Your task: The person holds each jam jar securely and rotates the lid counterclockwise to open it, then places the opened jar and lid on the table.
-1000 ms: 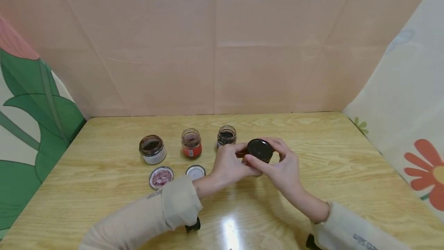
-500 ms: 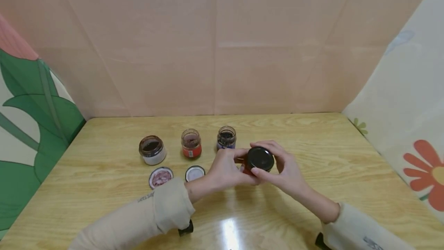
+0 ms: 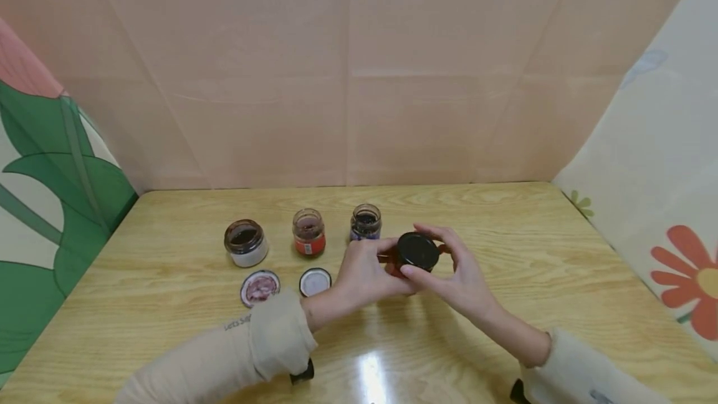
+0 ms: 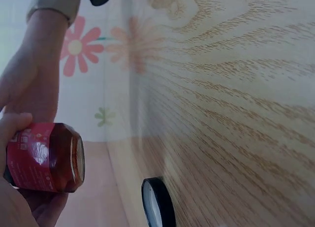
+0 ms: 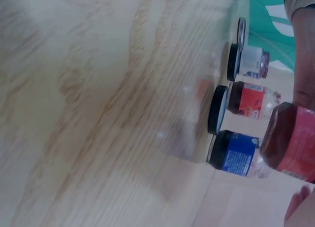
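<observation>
A jar with a red label (image 4: 37,155) and a black lid (image 3: 417,250) is held above the table between both hands. My left hand (image 3: 367,273) grips the body of the jar from the left. Around the lid, the fingers and thumb of my right hand (image 3: 457,273) are curled from the right. The lid sits on the jar; whether it is loose cannot be told. Just behind the left hand stands an uncovered jar with a blue label (image 5: 240,154), its lower part hidden in the head view.
Further left stand an uncovered red-labelled jar (image 3: 309,233) and a wide white-labelled jar (image 3: 246,244). Before them lie a lid with pinkish residue (image 3: 260,288) and a pale-lined lid (image 3: 315,282). A black-rimmed lid (image 5: 218,110) shows near the blue-labelled jar. A cloth backdrop (image 3: 348,111) rises behind.
Both hands and the held jar have come slightly nearer the person. The right hand's fingers have shifted on the lid. The jars and lids on the table have not moved.
</observation>
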The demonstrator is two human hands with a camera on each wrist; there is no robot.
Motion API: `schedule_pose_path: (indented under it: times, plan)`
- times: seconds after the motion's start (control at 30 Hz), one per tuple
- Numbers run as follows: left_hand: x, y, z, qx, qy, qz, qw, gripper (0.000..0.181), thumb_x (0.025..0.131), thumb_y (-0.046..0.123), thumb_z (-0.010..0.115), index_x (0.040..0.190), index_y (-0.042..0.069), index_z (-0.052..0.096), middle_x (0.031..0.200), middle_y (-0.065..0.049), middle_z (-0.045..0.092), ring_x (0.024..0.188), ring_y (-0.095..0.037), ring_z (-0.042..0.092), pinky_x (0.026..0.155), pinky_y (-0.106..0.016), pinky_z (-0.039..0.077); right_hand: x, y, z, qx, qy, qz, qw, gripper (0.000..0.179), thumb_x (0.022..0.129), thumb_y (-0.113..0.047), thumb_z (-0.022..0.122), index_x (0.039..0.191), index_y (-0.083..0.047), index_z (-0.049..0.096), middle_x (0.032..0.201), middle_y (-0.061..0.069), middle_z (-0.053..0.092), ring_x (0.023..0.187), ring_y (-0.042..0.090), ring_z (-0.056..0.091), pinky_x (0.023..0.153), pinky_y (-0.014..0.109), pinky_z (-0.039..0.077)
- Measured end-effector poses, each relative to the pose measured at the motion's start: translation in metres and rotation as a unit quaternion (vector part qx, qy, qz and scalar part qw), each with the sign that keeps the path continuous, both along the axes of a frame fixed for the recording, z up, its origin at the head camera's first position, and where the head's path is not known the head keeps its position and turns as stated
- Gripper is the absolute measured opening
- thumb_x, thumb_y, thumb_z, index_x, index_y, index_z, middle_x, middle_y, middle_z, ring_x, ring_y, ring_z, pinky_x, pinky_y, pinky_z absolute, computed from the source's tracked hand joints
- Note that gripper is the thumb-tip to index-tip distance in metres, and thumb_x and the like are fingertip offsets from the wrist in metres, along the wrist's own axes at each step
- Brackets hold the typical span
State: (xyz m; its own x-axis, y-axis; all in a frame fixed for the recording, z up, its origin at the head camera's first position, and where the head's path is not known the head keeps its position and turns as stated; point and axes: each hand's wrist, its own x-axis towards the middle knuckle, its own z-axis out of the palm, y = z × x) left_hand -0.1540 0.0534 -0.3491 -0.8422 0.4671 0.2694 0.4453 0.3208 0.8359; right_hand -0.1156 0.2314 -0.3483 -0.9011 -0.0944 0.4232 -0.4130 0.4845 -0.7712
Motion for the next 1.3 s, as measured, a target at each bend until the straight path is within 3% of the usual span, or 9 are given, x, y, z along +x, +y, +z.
schedule_pose_path:
  times: [0.13, 0.3, 0.53, 0.77, 1.3]
  plan:
    - [0.000, 0.001, 0.000, -0.011, 0.008, 0.029, 0.9995, 0.052, 0.066, 0.026, 0.086, 0.114, 0.012, 0.071, 0.092, 0.001, 0.075, 0.079, -0.004, 0.068, 0.068, -0.017, 0.052, 0.003, -0.004, 0.003, 0.009, 0.001, -0.058, 0.9983, 0.066, 0.072, -0.015, 0.083, 0.132, -0.016, 0.053, 0.118, 0.002, 0.061, 0.106, 0.004, 0.049, 0.081, 0.022, 0.038]
    - [0.000, 0.002, 0.000, -0.018, 0.019, 0.056, 0.9981, 0.051, 0.066, 0.026, 0.085, 0.114, 0.013, 0.071, 0.084, 0.003, 0.073, 0.072, -0.001, 0.063, 0.066, -0.016, 0.049, 0.006, -0.010, 0.006, 0.019, -0.018, -0.097, 0.9949, 0.070, 0.071, -0.022, 0.085, 0.132, -0.014, 0.051, 0.115, 0.003, 0.060, 0.103, 0.007, 0.048, 0.079, 0.023, 0.038]
    - [0.002, 0.005, 0.001, -0.035, 0.028, 0.084, 0.9955, 0.044, 0.065, 0.029, 0.084, 0.106, 0.017, 0.073, 0.078, 0.007, 0.071, 0.068, 0.000, 0.059, 0.063, -0.016, 0.046, 0.006, -0.015, 0.007, 0.006, -0.048, -0.143, 0.9885, 0.059, 0.072, -0.026, 0.085, 0.115, -0.004, 0.052, 0.106, 0.005, 0.060, 0.096, 0.011, 0.049, 0.076, 0.023, 0.038]
    - [0.002, 0.007, 0.001, -0.049, 0.013, 0.087, 0.9949, 0.047, 0.065, 0.031, 0.084, 0.107, 0.015, 0.072, 0.085, 0.004, 0.073, 0.071, -0.002, 0.061, 0.062, -0.016, 0.047, 0.004, -0.017, 0.007, 0.004, -0.075, -0.154, 0.9851, 0.056, 0.073, -0.030, 0.084, 0.110, -0.005, 0.051, 0.101, 0.007, 0.059, 0.093, 0.013, 0.049, 0.076, 0.024, 0.038]
    - [0.002, 0.008, -0.002, -0.033, 0.001, 0.067, 0.9972, 0.042, 0.067, 0.029, 0.084, 0.105, 0.017, 0.072, 0.081, 0.006, 0.072, 0.069, 0.001, 0.060, 0.063, -0.017, 0.048, 0.001, -0.014, 0.003, 0.013, -0.041, -0.156, 0.9869, 0.052, 0.070, -0.023, 0.085, 0.107, -0.003, 0.055, 0.099, 0.007, 0.060, 0.092, 0.008, 0.048, 0.077, 0.022, 0.038]
